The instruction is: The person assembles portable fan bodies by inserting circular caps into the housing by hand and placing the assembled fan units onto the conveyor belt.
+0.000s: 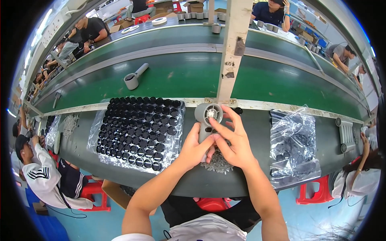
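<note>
A grey plastic hair-dryer-shaped housing (pixel 202 116), with a round open head and a handle, is held up in front of me over the table. White spoked parts (pixel 211 113) show inside the head. My left hand (pixel 196 148) is closed round the handle, which its fingers partly hide. My right hand (pixel 234 140) is against the head's right side, its index fingertip at the white centre and its thumb close to the left thumb. Beneath the hands lies a heap of small translucent grey pieces (pixel 219 162).
Rows of black round caps (pixel 136 132) lie on clear plastic at left. A clear bag of dark parts (pixel 293 144) lies at right. Beyond a white post (pixel 229 52), the green conveyor belt (pixel 181 74) carries another grey housing (pixel 132 79). Co-workers sit on both sides and across.
</note>
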`<action>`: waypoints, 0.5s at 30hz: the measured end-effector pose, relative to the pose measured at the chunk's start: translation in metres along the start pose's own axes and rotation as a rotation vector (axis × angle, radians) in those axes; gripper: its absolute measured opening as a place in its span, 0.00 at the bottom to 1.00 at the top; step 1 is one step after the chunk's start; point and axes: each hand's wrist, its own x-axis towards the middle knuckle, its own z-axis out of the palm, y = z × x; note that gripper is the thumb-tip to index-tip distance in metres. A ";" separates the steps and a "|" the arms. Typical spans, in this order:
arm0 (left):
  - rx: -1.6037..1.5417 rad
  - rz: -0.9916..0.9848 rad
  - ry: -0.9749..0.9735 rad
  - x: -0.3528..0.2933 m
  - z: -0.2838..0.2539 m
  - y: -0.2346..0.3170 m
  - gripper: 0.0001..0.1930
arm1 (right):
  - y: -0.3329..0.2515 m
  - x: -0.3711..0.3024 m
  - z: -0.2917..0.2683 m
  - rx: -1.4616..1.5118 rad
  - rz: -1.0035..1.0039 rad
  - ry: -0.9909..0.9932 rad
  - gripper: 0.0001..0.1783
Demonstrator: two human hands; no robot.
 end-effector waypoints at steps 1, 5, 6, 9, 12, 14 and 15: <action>-0.084 -0.049 0.001 0.002 0.000 0.004 0.15 | 0.003 0.001 0.000 0.021 -0.007 0.016 0.29; -0.206 -0.155 0.053 0.009 -0.009 0.009 0.09 | -0.016 0.018 0.000 -0.135 -0.133 0.241 0.24; -0.210 -0.149 0.072 0.010 -0.010 0.006 0.09 | -0.023 0.025 0.006 -0.121 -0.139 0.228 0.24; -0.672 -0.115 0.363 0.026 0.012 0.010 0.09 | -0.044 0.050 0.028 -0.199 -0.369 -0.012 0.14; -0.491 -0.067 0.280 0.026 -0.014 -0.007 0.10 | -0.054 0.068 0.076 -0.387 -0.402 -0.271 0.10; -0.308 -0.027 0.182 0.026 -0.032 -0.018 0.12 | -0.068 0.076 0.107 -0.631 -0.330 -0.409 0.09; -0.216 -0.014 0.119 0.028 -0.035 -0.019 0.13 | -0.066 0.080 0.114 -0.889 -0.229 -0.537 0.07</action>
